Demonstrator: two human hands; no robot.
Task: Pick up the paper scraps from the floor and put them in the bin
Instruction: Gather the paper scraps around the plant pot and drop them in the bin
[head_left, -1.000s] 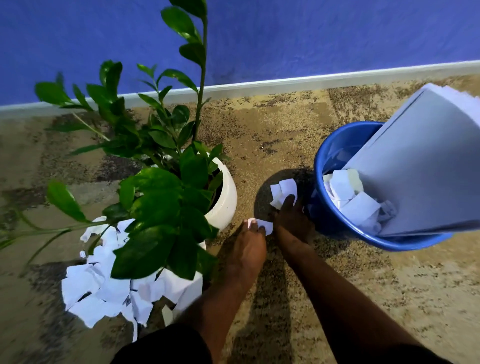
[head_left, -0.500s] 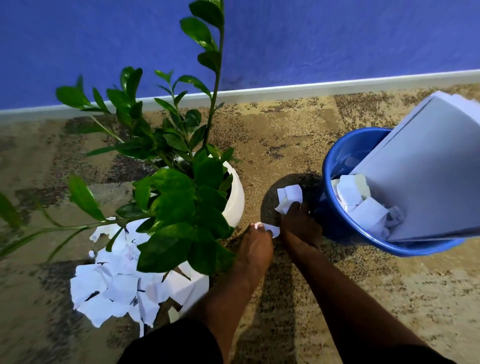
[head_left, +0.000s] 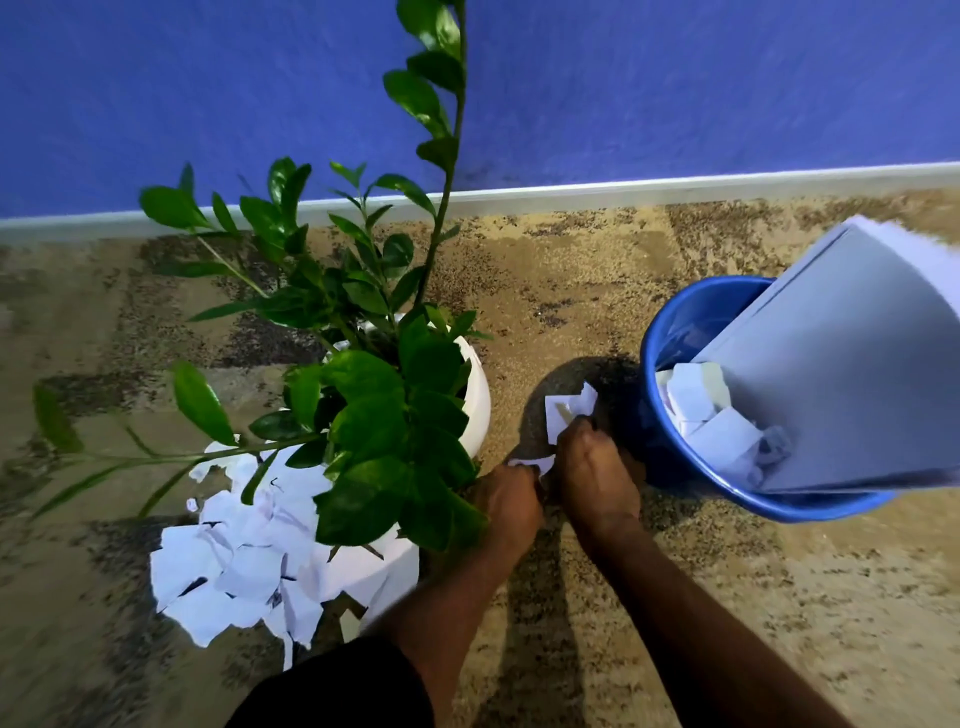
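Since a second ago the two hands have drawn closer together, almost knuckle to knuckle, and the view has swung a little, so the plant sits further right in it. A blue wall (head_left: 675, 93) fills the top, with a pale skirting (head_left: 675, 187) along its foot, and below it spreads the speckled brown floor (head_left: 597, 270). A leafy green plant (head_left: 374, 395) in a round white pot (head_left: 475, 410) stands left of centre, one tall stem rising past the top edge. At the right, a blue bin (head_left: 691, 322) stands on the floor, and a large pale stack of sheets (head_left: 852, 374) leans out of it over its right rim. A heap of white paper scraps (head_left: 234, 571) lies on the floor at the lower left, partly hidden by leaves. More scraps (head_left: 722, 441) lie inside the bin beside the stack. Between pot and bin, both arms reach down to the floor. The right hand (head_left: 597, 473), just beside the bin's wall, pinches the lower edge of the larger scrap (head_left: 563, 410), which sticks up beyond its fingertips. The left hand (head_left: 511, 501), near the pot, has its fingers curled down on a small scrap (head_left: 535, 461) that lies between the two hands.
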